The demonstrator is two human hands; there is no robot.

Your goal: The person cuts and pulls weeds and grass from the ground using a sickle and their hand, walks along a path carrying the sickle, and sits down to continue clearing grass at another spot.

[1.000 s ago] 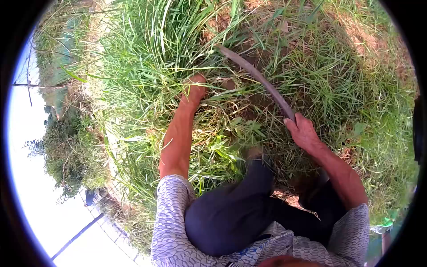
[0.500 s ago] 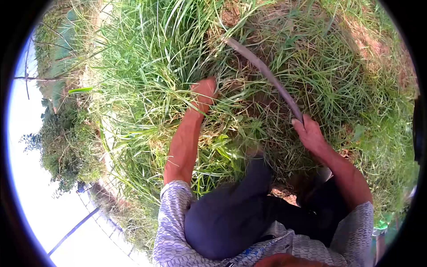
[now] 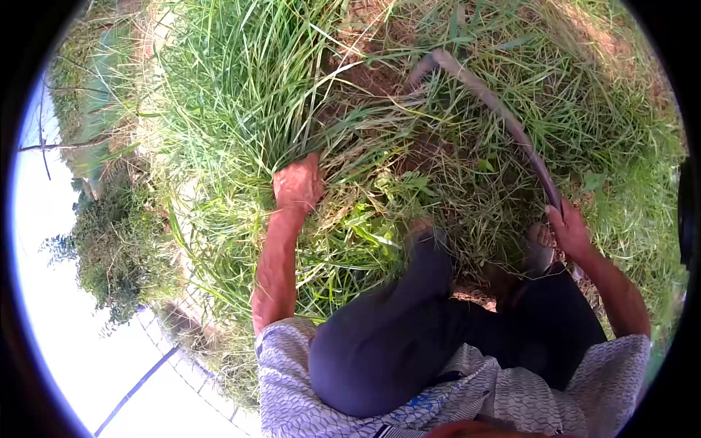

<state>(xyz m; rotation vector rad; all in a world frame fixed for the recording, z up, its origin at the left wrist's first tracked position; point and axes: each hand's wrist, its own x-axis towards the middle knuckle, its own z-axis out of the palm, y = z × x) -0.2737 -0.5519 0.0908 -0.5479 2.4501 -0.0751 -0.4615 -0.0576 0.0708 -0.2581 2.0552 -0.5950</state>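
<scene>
My left hand (image 3: 298, 182) is closed round the base of a clump of tall green grass (image 3: 281, 120); its fingertips are partly hidden among the blades. In my right hand (image 3: 571, 232) is the lower end of a sickle's long, dark, curved handle (image 3: 511, 124). The head of the sickle (image 3: 423, 70) is blurred and lies over bare soil and cut stalks, to the right of the held clump and apart from it. Loose grass (image 3: 445, 168) lies flattened between my two hands.
My bent knees (image 3: 380, 358) and a foot (image 3: 542, 248) are close below the work. More grass (image 3: 621, 160) spreads to the right. At the left are a leafy bush (image 3: 109, 248) and a thin pole (image 3: 139, 387) with a wire fence.
The sickle has swung to the right, away from the clump, with my right hand moving right and slightly down. My left hand has shifted left and down with the grass.
</scene>
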